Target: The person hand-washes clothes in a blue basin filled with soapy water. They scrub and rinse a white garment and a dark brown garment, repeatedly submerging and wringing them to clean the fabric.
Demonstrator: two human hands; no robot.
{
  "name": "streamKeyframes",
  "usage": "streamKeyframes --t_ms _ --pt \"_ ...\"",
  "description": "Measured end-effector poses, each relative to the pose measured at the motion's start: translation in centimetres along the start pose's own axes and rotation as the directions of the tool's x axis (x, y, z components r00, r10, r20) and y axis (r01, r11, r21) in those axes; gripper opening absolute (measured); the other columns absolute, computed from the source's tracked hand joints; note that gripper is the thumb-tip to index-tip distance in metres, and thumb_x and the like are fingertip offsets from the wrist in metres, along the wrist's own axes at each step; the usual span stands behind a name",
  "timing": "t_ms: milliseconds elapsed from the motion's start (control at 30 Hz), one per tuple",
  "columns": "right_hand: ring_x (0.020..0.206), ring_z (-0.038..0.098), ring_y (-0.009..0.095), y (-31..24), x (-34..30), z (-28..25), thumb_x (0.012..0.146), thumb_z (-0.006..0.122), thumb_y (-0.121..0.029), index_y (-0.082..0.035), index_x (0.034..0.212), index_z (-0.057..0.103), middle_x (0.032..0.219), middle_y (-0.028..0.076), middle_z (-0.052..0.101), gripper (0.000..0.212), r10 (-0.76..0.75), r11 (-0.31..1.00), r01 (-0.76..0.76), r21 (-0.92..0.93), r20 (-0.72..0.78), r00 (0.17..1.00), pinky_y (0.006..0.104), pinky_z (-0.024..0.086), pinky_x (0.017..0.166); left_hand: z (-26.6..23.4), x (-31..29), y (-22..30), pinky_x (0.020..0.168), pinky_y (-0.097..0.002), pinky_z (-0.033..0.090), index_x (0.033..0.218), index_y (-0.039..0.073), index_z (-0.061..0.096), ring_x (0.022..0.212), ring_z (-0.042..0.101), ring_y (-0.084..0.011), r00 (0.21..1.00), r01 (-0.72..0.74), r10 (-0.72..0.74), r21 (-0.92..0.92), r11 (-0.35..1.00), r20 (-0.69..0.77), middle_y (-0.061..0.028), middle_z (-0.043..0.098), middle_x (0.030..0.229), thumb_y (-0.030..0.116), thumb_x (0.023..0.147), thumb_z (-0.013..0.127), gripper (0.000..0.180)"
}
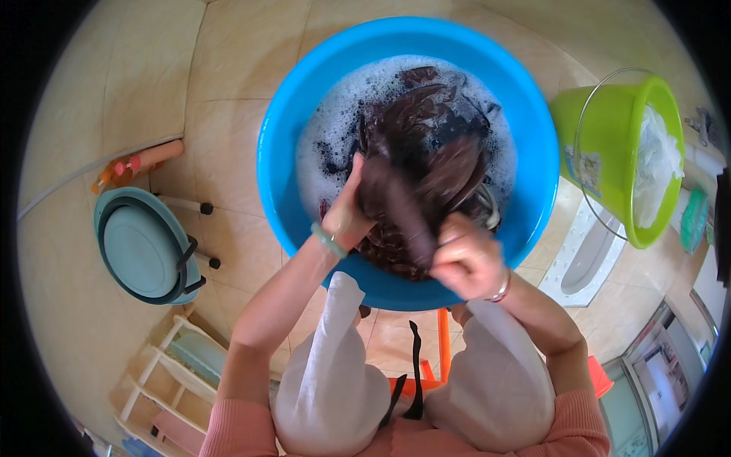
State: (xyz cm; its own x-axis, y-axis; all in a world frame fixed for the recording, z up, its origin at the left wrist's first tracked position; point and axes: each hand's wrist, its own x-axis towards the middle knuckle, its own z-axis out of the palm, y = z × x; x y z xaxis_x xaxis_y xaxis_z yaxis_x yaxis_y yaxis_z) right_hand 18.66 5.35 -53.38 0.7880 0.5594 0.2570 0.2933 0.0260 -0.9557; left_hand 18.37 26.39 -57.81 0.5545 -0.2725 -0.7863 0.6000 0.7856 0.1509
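A large round blue basin [276,164] stands on the floor in front of my knees, holding water topped with white suds [326,141]. Wet dark brown cloth [422,118], apparently a garment, is bunched in its middle, partly under the foam. My left hand [352,209], with a pale green bangle at the wrist, grips the near left side of the cloth; its fingers are partly hidden behind the fabric. At the basin's near right, my right hand [468,259] is closed in a fist on a stretched fold of the same cloth. Motion blurs this hand and the fold.
On the right, a lime green bucket [598,133] with a wire handle holds a white plastic bag [656,171], beside a white squat toilet [582,255]. Grey-green basins [141,251] and bottles [156,154] are at left, above a shelf rack [164,362]. An orange stool [444,343] is beneath me.
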Motion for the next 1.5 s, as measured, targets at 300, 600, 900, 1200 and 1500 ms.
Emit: streamKeyframes --t_ms 300,600,900,1200,1500 --pt "0.074 0.061 0.013 2.5 0.4 -3.5 0.093 0.058 -0.004 0.0 0.096 0.061 0.086 0.009 0.066 0.006 0.33 0.895 -0.442 -0.065 -0.572 0.751 0.0251 0.049 0.067 1.9 0.7 2.5 0.094 -0.0355 0.05 0.122 0.004 0.06 0.104 0.062 -0.0199 0.886 -0.424 0.266 0.431 0.797 0.38 -0.0079 0.066 0.114 0.022 0.089 0.065 0.038" --pt "0.069 0.06 0.033 1.3 -2.4 3.2 0.079 0.063 -0.017 -0.006 0.081 0.057 0.078 0.014 0.056 0.013 0.301 0.914 -0.206 -0.349 0.244 0.922 0.0408 0.051 0.058 3.4 2.6 3.7 0.102 -0.0318 0.039 0.136 0.0 0.043 0.115 0.05 -0.0159 0.963 -0.192 -0.046 0.795 0.576 0.265 -0.0077 0.055 0.128 0.018 0.083 0.074 0.064" --pt "0.141 0.028 0.033 8.6 0.5 -6.3 0.074 0.078 -0.004 -0.009 0.143 0.04 0.153 0.013 0.026 0.078 0.316 0.907 -0.382 -0.176 -0.316 0.895 0.0396 0.034 0.111 6.3 -2.9 1.4 0.089 -0.0311 0.046 0.117 -0.001 0.054 0.095 0.059 -0.0152 0.875 -0.405 -0.003 0.736 0.543 0.484 -0.0097 0.065 0.103 -0.001 0.073 0.064 0.045" --pt "0.104 0.062 0.021 13.2 2.9 -8.3 0.095 0.057 -0.015 -0.004 0.13 0.051 0.13 0.015 0.057 0.037 0.601 0.701 -0.311 0.642 -0.297 0.742 0.0385 0.053 0.093 4.7 -2.8 5.5 0.092 -0.0319 0.048 0.119 -0.004 0.055 0.101 0.06 -0.0149 0.936 -0.337 0.131 0.727 0.598 0.326 -0.0086 0.065 0.11 -0.001 0.072 0.065 0.049" --pt "0.126 0.045 0.03 12.0 6.3 -4.9 0.069 0.084 -0.022 -0.014 0.142 0.045 0.136 0.014 0.048 0.083 0.411 0.857 -0.445 -0.259 -0.174 0.895 0.042 0.036 0.109 -1.3 7.6 4.7 0.108 -0.0353 0.037 0.153 0.006 0.007 0.129 0.044 -0.0257 0.758 -0.613 0.584 0.625 0.484 0.291 -0.0188 0.045 0.138 -0.012 0.075 0.059 0.095"
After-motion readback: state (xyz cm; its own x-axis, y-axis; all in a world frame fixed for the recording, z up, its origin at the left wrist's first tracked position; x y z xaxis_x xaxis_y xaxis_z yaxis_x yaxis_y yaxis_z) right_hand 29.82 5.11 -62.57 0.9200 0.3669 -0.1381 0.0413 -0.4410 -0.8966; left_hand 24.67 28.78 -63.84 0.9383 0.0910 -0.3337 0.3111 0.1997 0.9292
